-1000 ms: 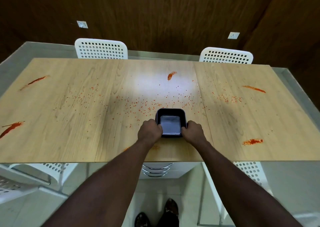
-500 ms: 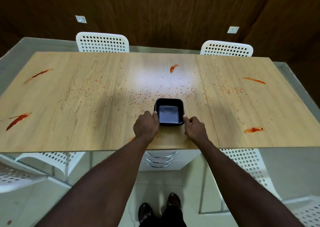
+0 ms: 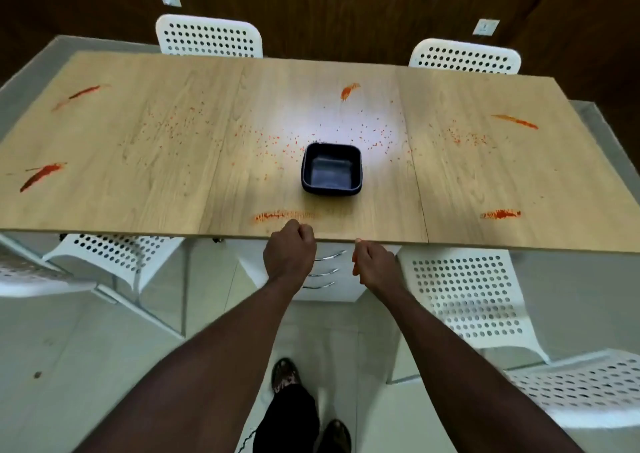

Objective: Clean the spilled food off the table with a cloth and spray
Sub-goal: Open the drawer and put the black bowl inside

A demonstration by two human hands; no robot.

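Note:
A light wooden table carries several red-orange sauce smears, among them one near the front edge, one at front right and one at left. Fine orange crumbs are scattered across its middle. An empty black square bowl stands alone at the centre. My left hand is curled into a fist at the table's near edge, holding nothing. My right hand hangs just below that edge, fingers loosely curled, orange on the fingertips. No cloth or spray bottle is in view.
Two white perforated chairs stand at the far side, and others are tucked in at the near side. A white drawer unit sits under the table. My feet are on the pale floor.
Both hands have let go of the black bowl and pulled back to the table's near edge. The bowl stays at the centre. The camera has backed away and tilted down.

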